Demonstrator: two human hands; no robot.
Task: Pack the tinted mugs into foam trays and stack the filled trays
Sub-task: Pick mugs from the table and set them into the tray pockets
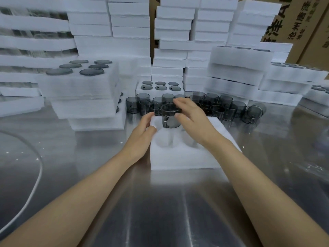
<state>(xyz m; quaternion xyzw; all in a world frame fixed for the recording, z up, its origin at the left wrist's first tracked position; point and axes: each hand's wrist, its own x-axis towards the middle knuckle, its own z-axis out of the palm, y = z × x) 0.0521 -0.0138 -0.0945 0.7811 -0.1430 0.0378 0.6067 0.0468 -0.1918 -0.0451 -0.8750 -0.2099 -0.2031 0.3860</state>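
A white foam tray (179,157) with round pockets lies on the steel table in front of me. My right hand (193,116) grips a grey tinted glass mug (170,115) by its rim, fingers over the top and thumb on its side, holding it upright at a far pocket of the tray. My left hand (142,134) rests on the tray's left edge, thumb and fingers touching the foam near the mug. Behind the tray stands a cluster of several loose tinted mugs (213,106); one at the right end (253,113) lies on its side.
Stacked filled trays showing dark mug bottoms stand at the left (80,82), centre back (160,86) and right (236,68). Tall piles of foam (128,29) and cardboard boxes (302,24) fill the back. A white cable (35,182) curves across the table at left.
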